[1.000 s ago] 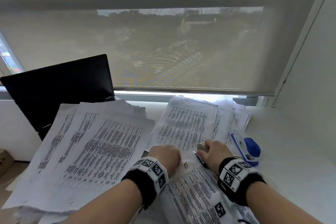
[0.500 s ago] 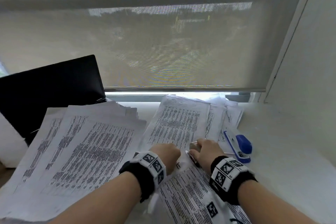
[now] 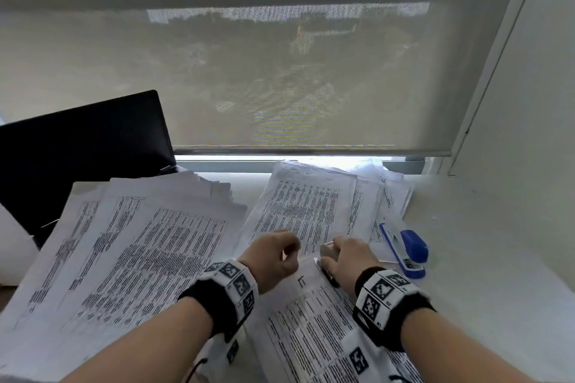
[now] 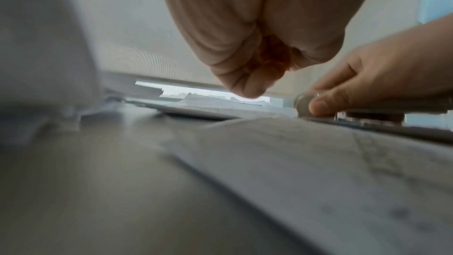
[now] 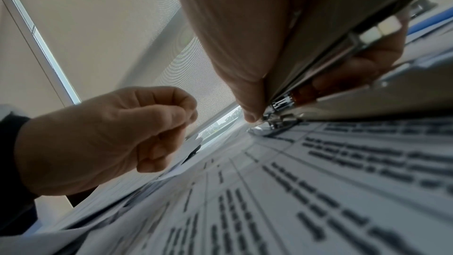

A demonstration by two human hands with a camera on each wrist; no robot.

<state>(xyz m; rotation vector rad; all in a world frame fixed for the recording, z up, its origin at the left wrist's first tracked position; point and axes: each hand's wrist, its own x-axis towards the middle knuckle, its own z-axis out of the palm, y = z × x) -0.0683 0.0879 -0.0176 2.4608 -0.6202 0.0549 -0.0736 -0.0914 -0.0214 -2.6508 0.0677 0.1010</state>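
Observation:
My right hand (image 3: 347, 255) grips a silver stapler (image 3: 326, 250) whose nose sits over the top corner of a printed sheet (image 3: 311, 320) in front of me. The right wrist view shows the stapler (image 5: 331, 55) held between my thumb and fingers, its mouth down on the printed sheet (image 5: 318, 172). My left hand (image 3: 280, 253) hovers just left of the stapler with its fingers curled into a loose fist, and nothing shows in it. The same curled left hand (image 5: 110, 139) appears in the right wrist view, and in the left wrist view the left hand (image 4: 252, 49) hangs above the paper.
A thick pile of printed sheets (image 3: 130, 258) lies at the left, partly over a black laptop (image 3: 77, 158). Another pile (image 3: 305, 205) lies ahead by the window blind (image 3: 280, 71). A blue stapler (image 3: 407, 252) rests to the right. A white wall (image 3: 529, 102) closes the right side.
My left hand has lifted off the sheet's corner and drawn slightly away from the stapler. My right hand stays on the stapler in the same place.

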